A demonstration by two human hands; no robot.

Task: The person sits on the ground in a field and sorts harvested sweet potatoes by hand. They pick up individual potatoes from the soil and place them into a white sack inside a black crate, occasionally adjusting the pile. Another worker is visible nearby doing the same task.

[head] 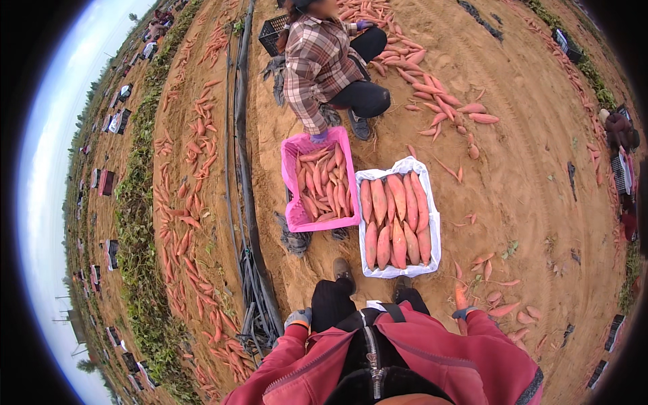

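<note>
My left hand (298,318), in a grey glove, hangs beside my left knee with nothing visible in it; its fingers are partly hidden. Away to the right, my gloved right hand (463,313) is closed around a large sweet potato (460,295), which sticks out on both sides of it. Before my feet stands a crate with a white liner (436,243), filled with large sweet potatoes (398,244) laid lengthwise in two rows. Touching its left side is a crate with a pink liner (292,215), holding smaller sweet potatoes (317,177) in looser order.
A squatting person (324,66) in a plaid shirt has one gloved hand at the pink liner's far edge. Beyond lies a heap of sweet potatoes (405,61). Black hoses (245,152) run along the left. Loose sweet potatoes (503,309) lie right of my feet. A black crate (272,34) stands behind the person.
</note>
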